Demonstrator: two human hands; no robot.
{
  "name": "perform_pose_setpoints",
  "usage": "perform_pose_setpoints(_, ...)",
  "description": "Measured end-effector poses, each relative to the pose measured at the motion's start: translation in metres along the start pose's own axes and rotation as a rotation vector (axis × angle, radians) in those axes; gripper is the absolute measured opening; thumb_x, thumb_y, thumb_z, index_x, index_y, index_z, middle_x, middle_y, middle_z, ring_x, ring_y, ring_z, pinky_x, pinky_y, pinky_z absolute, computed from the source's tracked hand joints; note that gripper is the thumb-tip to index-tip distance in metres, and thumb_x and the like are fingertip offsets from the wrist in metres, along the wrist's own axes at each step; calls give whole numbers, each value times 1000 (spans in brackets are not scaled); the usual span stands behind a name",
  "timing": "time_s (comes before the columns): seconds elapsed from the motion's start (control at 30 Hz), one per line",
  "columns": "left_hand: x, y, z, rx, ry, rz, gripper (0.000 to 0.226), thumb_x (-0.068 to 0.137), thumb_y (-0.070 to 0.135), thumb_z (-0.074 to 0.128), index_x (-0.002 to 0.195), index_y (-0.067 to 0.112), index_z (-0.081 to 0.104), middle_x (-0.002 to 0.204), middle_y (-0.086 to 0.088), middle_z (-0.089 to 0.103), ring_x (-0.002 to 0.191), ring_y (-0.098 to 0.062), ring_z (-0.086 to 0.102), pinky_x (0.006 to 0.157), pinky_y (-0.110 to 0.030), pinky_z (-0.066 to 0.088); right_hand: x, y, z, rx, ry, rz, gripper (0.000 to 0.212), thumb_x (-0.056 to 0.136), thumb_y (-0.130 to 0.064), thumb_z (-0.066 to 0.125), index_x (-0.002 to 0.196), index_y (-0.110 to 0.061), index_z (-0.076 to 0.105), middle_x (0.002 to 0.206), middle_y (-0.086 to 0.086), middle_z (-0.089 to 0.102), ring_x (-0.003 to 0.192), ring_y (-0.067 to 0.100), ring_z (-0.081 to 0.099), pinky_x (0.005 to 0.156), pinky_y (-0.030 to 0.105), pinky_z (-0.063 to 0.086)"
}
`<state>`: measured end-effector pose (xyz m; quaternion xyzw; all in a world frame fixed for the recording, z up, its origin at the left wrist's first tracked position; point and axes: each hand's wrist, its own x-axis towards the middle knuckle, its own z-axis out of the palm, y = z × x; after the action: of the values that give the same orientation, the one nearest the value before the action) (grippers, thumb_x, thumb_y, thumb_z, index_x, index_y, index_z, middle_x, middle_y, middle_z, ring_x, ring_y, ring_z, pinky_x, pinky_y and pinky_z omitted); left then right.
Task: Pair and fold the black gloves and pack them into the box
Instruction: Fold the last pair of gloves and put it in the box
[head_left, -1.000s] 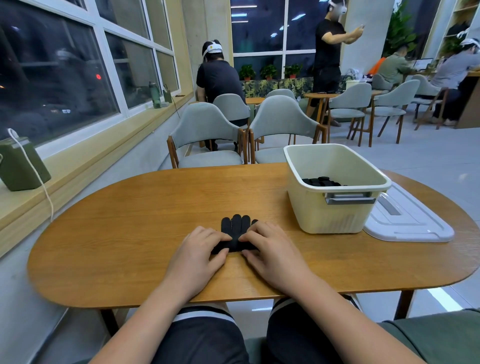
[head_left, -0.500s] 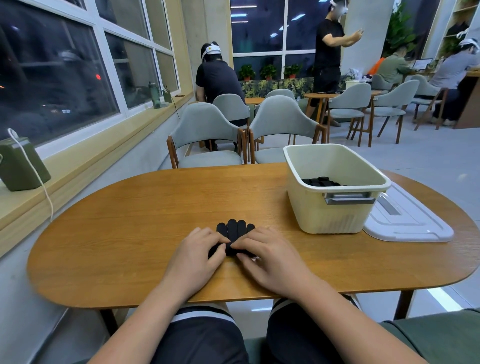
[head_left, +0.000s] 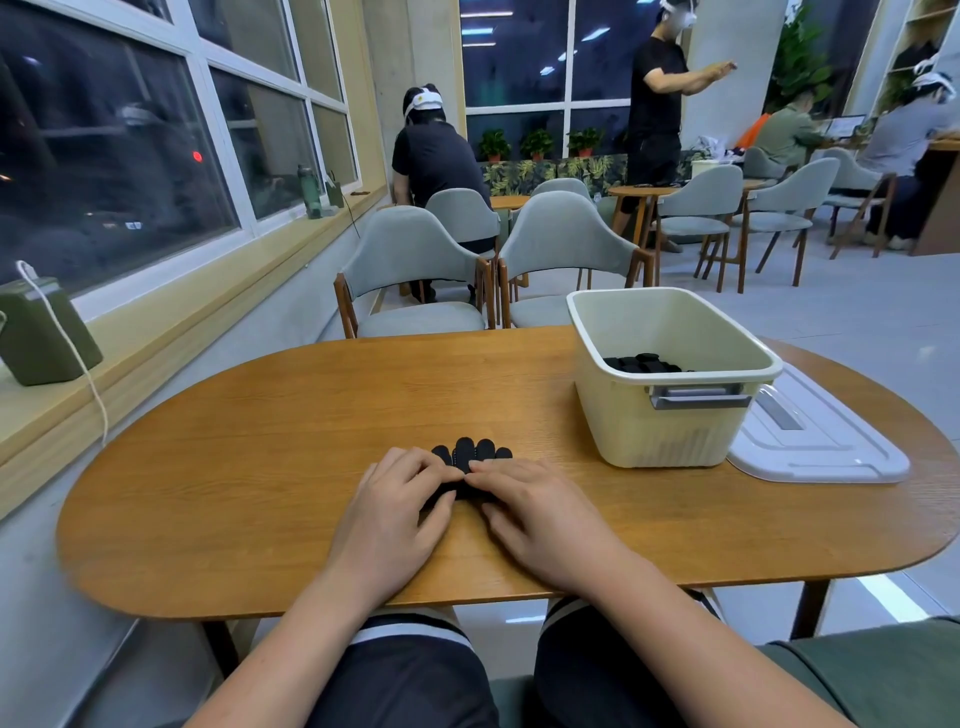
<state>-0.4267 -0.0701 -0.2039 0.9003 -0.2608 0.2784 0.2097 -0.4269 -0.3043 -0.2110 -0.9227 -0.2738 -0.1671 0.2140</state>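
Gloves (head_left: 470, 452): stacked black pair lying flat on the counter (head_left: 260, 467), dead centre in front of the person. The long axis runs straight away from the body, fingertips pointing to the far side. Only the fingertips show; the rest is under the hands.

Left grip (head_left: 395, 499) and right grip (head_left: 535, 512) are both on top of the pair. Fingers lie fairly flat and press down, fingertips meeting over the middle. No curl round the fabric that I can see, so I read both as unclenched and pressing, not clasping. Thumbs sit at the near edge; can't tell if either is tucked under.

Key relation: box (head_left: 670, 431) is to the right of the gloves and a bit farther out, near but not touching. The right grip is the closer one, so the carry likely goes right-and-forward, then up over the rim. Box is open, with its lid (head_left: 821, 452) flat just beside it on the far right. Another dark bundle (head_left: 641, 362) is already inside.

Versus a second ago: the gap between the hands has closed, less glove is exposed, and the visible fingertips look shorter. Looks like mid-fold, with the cuff end coming over. Box, lid and bundle are unchanged.
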Motion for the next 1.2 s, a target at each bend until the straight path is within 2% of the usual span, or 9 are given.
perform_pose_setpoints(0.1, -1, -2, 2, 12, 0, 5, 27, 100, 30, 66, 125, 32, 73, 114, 20, 63, 112, -8, 58, 89, -37, 49, 1, 2, 1, 0, -36, 10, 50, 104, -40, 47, 153, -36, 54, 163, -15, 51, 151, 8, 45, 122, 42, 39)
perform_pose_setpoints(0.4, -2, -3, 3, 24, 15, -3, 24, 100, 32, 61, 119, 32, 76, 118, 23, 68, 116, -6, 61, 89, -33, 47, 3, 0, 1, -5, -72, 17, 60, 108, -39, 53, 165, -33, 40, 174, -15, 32, 162, 5, 23, 132, 36, 22)
perform_pose_setpoints(0.47, -1, -5, 5, 30, -16, -28, 29, 100, 36, 57, 124, 34, 74, 122, 23, 68, 119, -4, 59, 91, -32, 47, 2, -1, 0, -10, -60, 14, 60, 107, -38, 55, 165, -31, 41, 174, -11, 33, 162, 8, 24, 133, 36, 22)
perform_pose_setpoints(0.57, 0, -6, 8, 58, -60, -58, 37, 100, 41, 53, 132, 34, 71, 130, 22, 68, 124, -6, 59, 93, -34, 47, -1, -3, -3, -17, 1, 5, 56, 104, -36, 57, 159, -28, 50, 168, -7, 44, 157, 15, 35, 129, 40, 31)
perform_pose_setpoints(0.7, 0, -7, 9, 78, -125, -88, 47, 101, 48, 49, 143, 36, 64, 142, 21, 63, 133, -5, 53, 100, -31, 41, -2, -6, -7, -46, 30, -7, 51, 104, -37, 56, 154, -29, 54, 158, -9, 52, 149, 15, 43, 123, 40, 36)
perform_pose_setpoints(0.83, 2, -6, 7, 84, -191, -103, 56, 102, 54, 42, 154, 39, 53, 155, 22, 53, 144, -2, 43, 110, -29, 34, -1, -7, -7, -72, 3, 10, 55, 104, -39, 53, 158, -29, 50, 160, -10, 50, 152, 14, 40, 125, 38, 32)
perform_pose_setpoints(0.93, 3, -7, 7, 83, -215, -105, 56, 105, 53, 46, 160, 40, 45, 163, 24, 43, 152, 1, 33, 114, -26, 25, 0, -6, -6, -99, -18, 24, 60, 104, -42, 50, 162, -29, 43, 166, -10, 44, 156, 12, 35, 127, 38, 28)
perform_pose_setpoints(1.1, 2, -4, 5, 72, -154, -61, 43, 103, 45, 59, 146, 37, 61, 154, 21, 53, 148, -4, 41, 113, -31, 34, 3, -7, -6, -124, -57, 46, 66, 107, -46, 48, 169, -28, 31, 175, -10, 31, 162, 8, 20, 133, 36, 15)
perform_pose_setpoints(1.2, 1, -4, 4, 77, -142, -57, 41, 102, 45, 56, 141, 36, 65, 151, 21, 56, 145, -4, 43, 112, -34, 38, 4, -7, -5, -133, -85, 58, 70, 109, -50, 45, 171, -28, 22, 178, -10, 21, 165, 6, 10, 135, 32, 4)
